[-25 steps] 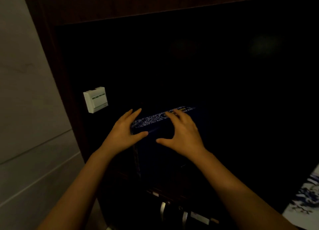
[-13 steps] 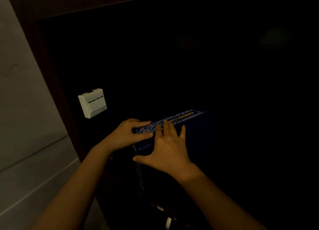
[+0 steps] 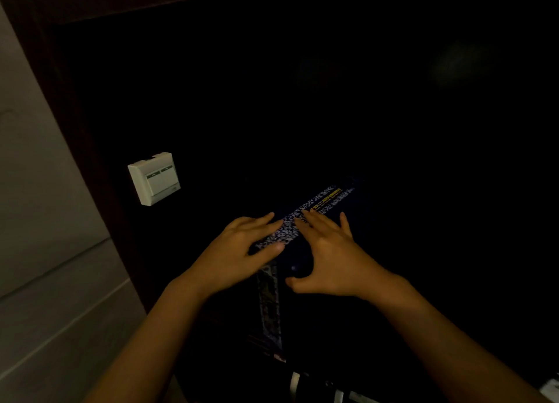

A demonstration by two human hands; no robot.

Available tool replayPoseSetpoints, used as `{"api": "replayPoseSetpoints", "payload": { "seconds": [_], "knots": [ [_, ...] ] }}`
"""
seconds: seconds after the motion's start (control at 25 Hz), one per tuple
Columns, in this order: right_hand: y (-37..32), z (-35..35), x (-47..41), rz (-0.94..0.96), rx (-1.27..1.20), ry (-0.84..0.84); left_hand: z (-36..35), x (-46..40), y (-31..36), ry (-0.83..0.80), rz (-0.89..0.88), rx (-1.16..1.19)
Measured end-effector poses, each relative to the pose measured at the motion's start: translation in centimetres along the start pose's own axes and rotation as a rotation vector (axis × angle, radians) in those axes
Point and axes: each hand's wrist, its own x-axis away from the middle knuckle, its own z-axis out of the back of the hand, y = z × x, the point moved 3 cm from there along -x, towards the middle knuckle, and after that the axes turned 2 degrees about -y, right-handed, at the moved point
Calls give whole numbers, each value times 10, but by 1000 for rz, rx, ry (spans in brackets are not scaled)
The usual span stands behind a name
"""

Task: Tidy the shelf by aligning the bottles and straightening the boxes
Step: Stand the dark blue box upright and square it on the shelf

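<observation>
Box: dark blue box [image 3: 320, 209], patterned top, swung toward 1 o'clock since a second ago.
Left hand [image 3: 242, 251]: open, flat on near-left corner.
Right hand [image 3: 329, 251]: open, fingers spread on top.
Status: box being straightened, probably unfinished.

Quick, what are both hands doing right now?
Left hand: open, fingers spread, resting on the dark patterned box, not gripping it.
Right hand: open, fingers spread flat on the same box.
</observation>
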Motion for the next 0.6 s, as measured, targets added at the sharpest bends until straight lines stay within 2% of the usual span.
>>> {"api": "replayPoseSetpoints", "payload": {
  "seconds": [0.12, 0.24, 0.32, 0.4, 0.48, 0.6],
  "knots": [
    [39, 30, 28, -1, -25, -225, -19, 11, 40, 32, -143, -100],
    [69, 72, 60, -141, -61, -473, -30, 12, 73, -4, -288, 2],
    [72, 91, 77, -232, 22, -535, -24, -3, 72, -35, -380, 6],
    [59, 92, 83, -349, 128, -499, -17, -35, 64, -105, -395, -234],
    [34, 73, 80, -563, 158, -419, -23, -71, 62, -241, -324, -514],
    [15, 43, 75, -719, 225, -236, -52, -104, 76, -345, -390, -587]
  ]
}}
